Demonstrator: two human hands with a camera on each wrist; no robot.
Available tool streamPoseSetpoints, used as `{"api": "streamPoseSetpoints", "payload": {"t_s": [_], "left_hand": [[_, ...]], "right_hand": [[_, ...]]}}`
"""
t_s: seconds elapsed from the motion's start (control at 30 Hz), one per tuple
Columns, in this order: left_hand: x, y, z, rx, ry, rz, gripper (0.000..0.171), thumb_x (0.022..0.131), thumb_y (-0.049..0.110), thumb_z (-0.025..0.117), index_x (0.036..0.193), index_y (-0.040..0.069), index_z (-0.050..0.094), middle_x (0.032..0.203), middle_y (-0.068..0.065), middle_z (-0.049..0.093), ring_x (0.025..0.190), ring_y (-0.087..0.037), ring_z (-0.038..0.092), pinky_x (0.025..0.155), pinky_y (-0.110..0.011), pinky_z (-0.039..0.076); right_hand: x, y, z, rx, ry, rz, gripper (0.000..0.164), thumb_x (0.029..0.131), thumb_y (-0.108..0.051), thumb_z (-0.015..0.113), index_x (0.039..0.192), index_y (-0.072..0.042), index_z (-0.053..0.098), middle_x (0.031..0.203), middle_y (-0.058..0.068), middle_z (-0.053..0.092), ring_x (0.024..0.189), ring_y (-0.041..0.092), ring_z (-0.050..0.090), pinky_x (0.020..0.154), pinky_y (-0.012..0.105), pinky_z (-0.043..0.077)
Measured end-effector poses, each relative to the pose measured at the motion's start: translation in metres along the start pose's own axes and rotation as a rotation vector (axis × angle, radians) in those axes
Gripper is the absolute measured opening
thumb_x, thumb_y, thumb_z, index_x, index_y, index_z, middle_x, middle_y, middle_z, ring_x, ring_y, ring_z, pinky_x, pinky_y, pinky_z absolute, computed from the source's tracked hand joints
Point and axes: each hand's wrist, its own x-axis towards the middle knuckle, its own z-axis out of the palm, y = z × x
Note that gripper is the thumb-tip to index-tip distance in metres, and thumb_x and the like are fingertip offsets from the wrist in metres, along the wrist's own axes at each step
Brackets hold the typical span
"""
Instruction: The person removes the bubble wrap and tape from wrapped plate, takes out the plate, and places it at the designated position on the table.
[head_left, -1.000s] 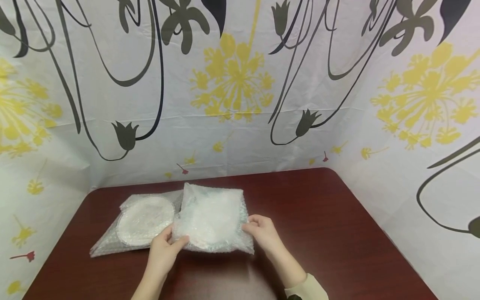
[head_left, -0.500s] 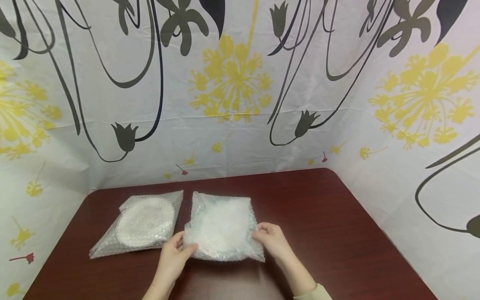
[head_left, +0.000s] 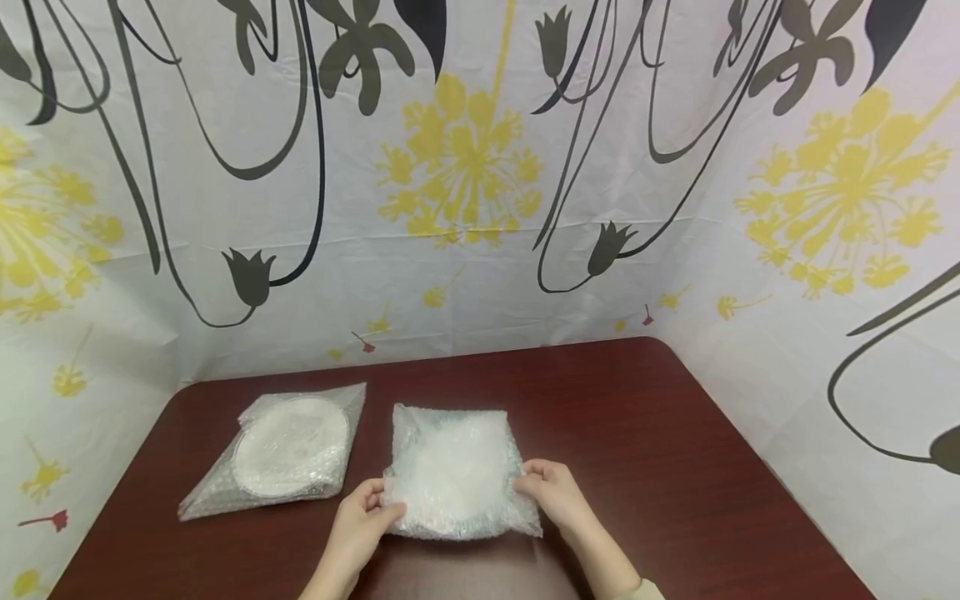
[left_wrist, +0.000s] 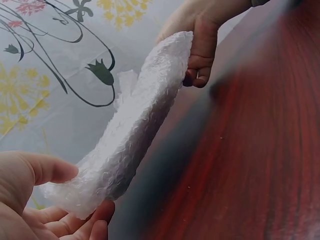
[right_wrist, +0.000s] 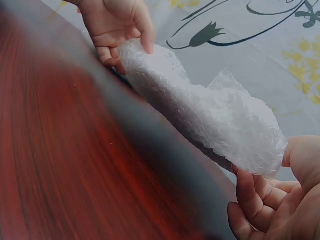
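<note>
Between my two hands is a bubble-wrap package (head_left: 453, 471), squarish and whitish, its contents too blurred by the wrap to name. My left hand (head_left: 357, 527) pinches its near left corner, thumb on top and fingers underneath. On the other side, my right hand (head_left: 558, 497) grips the right edge the same way. Both wrist views show the bubble-wrap package (left_wrist: 135, 120) held slightly above the table, its near edge thick and rounded. To the left lies a second bubble-wrapped package (head_left: 292, 446), flat on the table, with a round white disc like a plate visible through it.
The dark red-brown wooden table (head_left: 675, 500) has rounded far corners. Hanging cloth (head_left: 480, 308) with grey flowers and yellow blossoms stands behind the table and along both sides.
Both hands have brought the held package toward me and to the right, away from the other package, which it overlapped before. The other package stays in place.
</note>
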Motion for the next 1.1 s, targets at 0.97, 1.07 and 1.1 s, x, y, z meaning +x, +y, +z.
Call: {"api": "streamPoseSetpoints", "payload": {"t_s": [0.97, 1.07, 1.1], "left_hand": [[0.002, -0.017, 0.008, 0.039, -0.039, 0.039, 0.039, 0.078, 0.003, 0.072, 0.112, -0.010, 0.058, 0.080, -0.005, 0.061, 0.064, -0.011, 0.050, 0.055, -0.022, 0.044], [0.002, -0.019, 0.007, 0.083, -0.045, 0.073, 0.041, 0.078, 0.005, 0.072, 0.113, -0.011, 0.058, 0.085, -0.007, 0.063, 0.068, -0.012, 0.051, 0.057, -0.023, 0.045], [0.002, -0.019, 0.007, 0.101, -0.045, 0.083, 0.041, 0.078, 0.005, 0.072, 0.113, -0.011, 0.057, 0.085, -0.007, 0.062, 0.069, -0.012, 0.050, 0.056, -0.022, 0.045]], "right_hand": [[0.006, 0.018, -0.008, -0.038, -0.027, -0.004, 0.010, 0.077, -0.005, 0.065, 0.083, 0.002, 0.062, 0.064, -0.001, 0.051, 0.057, 0.009, 0.045, 0.050, 0.023, 0.039], [0.006, 0.019, -0.009, -0.057, -0.039, -0.023, 0.010, 0.079, -0.001, 0.063, 0.084, 0.007, 0.061, 0.064, 0.000, 0.052, 0.056, 0.011, 0.045, 0.049, 0.023, 0.039], [0.007, 0.020, -0.009, -0.067, -0.041, -0.030, 0.010, 0.079, -0.001, 0.062, 0.085, 0.008, 0.061, 0.065, 0.001, 0.053, 0.057, 0.011, 0.045, 0.049, 0.023, 0.039]]}}
